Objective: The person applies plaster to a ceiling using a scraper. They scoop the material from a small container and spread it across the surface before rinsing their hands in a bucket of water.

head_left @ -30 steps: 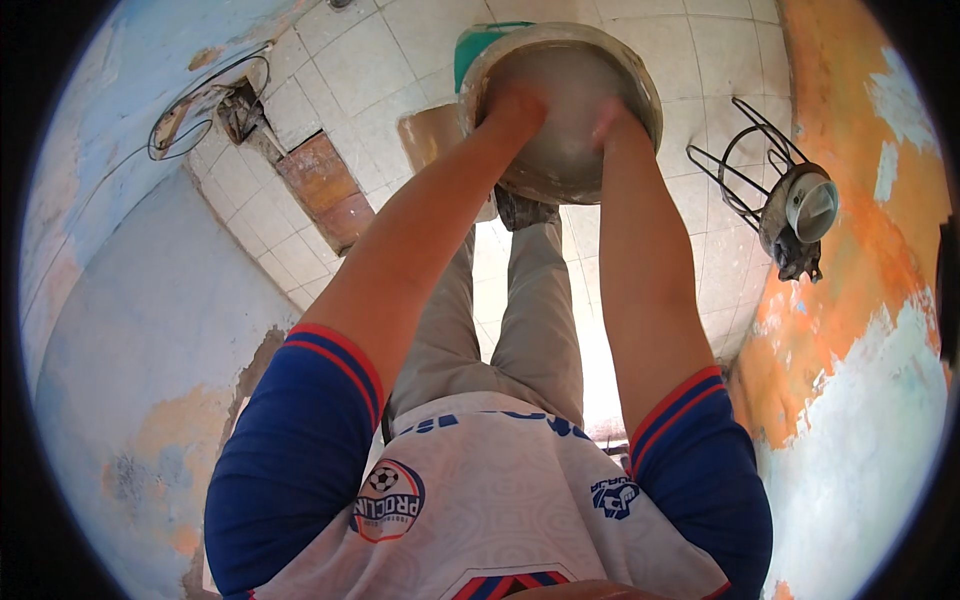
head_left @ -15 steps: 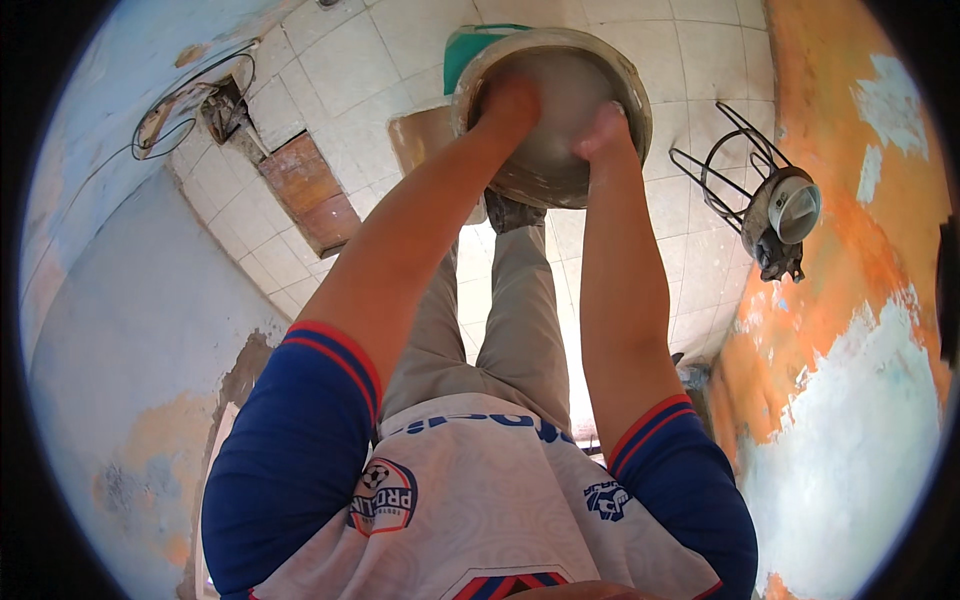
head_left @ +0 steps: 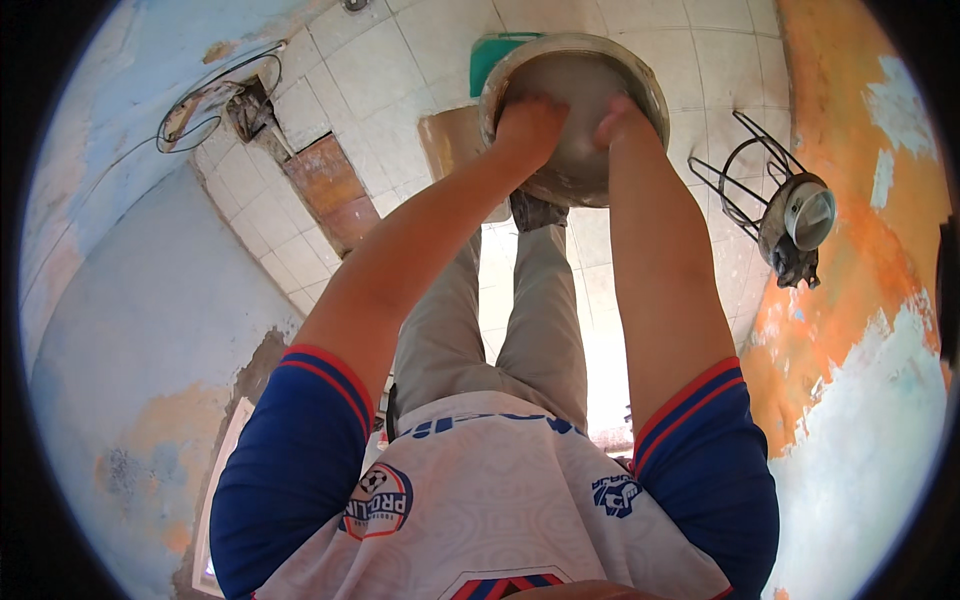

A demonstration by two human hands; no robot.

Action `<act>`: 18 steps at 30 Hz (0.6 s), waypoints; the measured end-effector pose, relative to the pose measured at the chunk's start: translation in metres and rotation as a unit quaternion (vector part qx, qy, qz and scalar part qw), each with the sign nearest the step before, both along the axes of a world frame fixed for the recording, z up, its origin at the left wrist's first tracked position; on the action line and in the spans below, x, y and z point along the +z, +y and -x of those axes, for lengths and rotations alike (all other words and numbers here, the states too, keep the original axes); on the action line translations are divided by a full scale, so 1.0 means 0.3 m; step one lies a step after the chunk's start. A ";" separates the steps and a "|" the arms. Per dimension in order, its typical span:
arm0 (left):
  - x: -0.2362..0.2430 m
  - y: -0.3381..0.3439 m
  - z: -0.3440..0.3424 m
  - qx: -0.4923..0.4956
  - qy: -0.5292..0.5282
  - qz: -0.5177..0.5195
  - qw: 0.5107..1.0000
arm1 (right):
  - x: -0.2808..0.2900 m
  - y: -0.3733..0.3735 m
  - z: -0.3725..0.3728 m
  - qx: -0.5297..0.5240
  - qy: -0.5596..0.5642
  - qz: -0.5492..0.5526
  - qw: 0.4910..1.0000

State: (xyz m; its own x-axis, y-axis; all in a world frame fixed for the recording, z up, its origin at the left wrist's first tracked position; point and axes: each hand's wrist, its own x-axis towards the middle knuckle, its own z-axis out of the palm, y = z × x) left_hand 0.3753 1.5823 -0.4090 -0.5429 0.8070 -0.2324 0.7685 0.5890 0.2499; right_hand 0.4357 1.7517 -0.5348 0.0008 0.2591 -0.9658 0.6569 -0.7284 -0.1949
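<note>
A round bucket [head_left: 575,43] with a smeared, dirty rim holds cloudy grey liquid [head_left: 578,165]. Both my arms reach down into it. Inside the left part of the bucket is my left hand [head_left: 534,126], its back turned up and its fingers pointing inward. Across from it, near the right wall, my right hand [head_left: 622,120] dips toward the liquid. The fingers of both hands are largely hidden, and nothing held shows in either one.
Behind the bucket's left side stands a green object [head_left: 492,62]; a brown board [head_left: 450,140] lies beside it. At the right, a black metal-legged stool [head_left: 740,190] carries a white tub [head_left: 810,215]. Brown floor tiles [head_left: 325,175] and a cable [head_left: 185,95] are at the left.
My left hand has come up somewhat, with more of its back showing. The right hand has shifted slightly inside the bucket. The whole view has moved a little, so the scene sits farther right.
</note>
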 end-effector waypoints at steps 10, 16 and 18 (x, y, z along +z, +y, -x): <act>-0.057 0.056 0.011 -0.066 -0.057 0.138 0.987 | 0.089 0.001 -0.010 0.109 0.026 -0.024 0.993; 0.050 0.065 0.035 -0.054 0.014 0.003 0.998 | 0.170 -0.016 -0.148 0.571 0.230 -0.401 0.678; 0.117 0.104 0.056 -0.074 0.019 0.007 0.997 | 0.133 -0.027 -0.202 0.381 0.279 -0.316 0.823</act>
